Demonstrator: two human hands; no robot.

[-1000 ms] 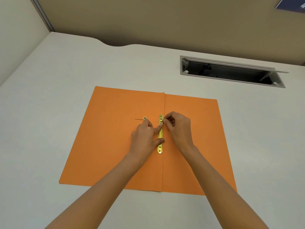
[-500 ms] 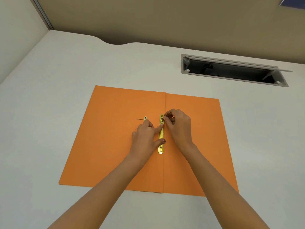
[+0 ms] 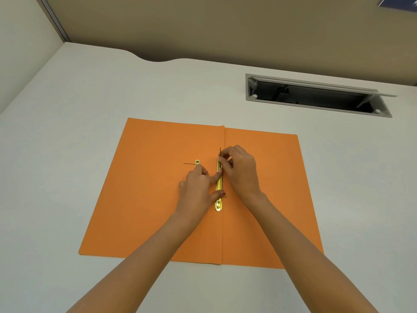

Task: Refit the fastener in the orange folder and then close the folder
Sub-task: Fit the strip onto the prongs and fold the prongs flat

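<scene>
The orange folder [image 3: 146, 199] lies open and flat on the white desk. A gold fastener bar [image 3: 218, 199] runs along its centre fold. My left hand [image 3: 198, 188] presses on the bar with forefinger and thumb. My right hand [image 3: 241, 170] pinches a thin dark prong [image 3: 220, 151] that stands up at the bar's top end. A small gold slider piece [image 3: 197, 162] with a thin dark prong lying leftward rests on the left flap, just beyond my left fingers.
An open grey cable slot [image 3: 316, 96] is sunk into the desk at the back right. The desk's back edge has a curved notch [image 3: 155, 59]. Partition walls stand behind and to the left.
My right fingers have lifted the thin prong at the bar's top so it now stands upright. My left hand stays pressed on the bar.
</scene>
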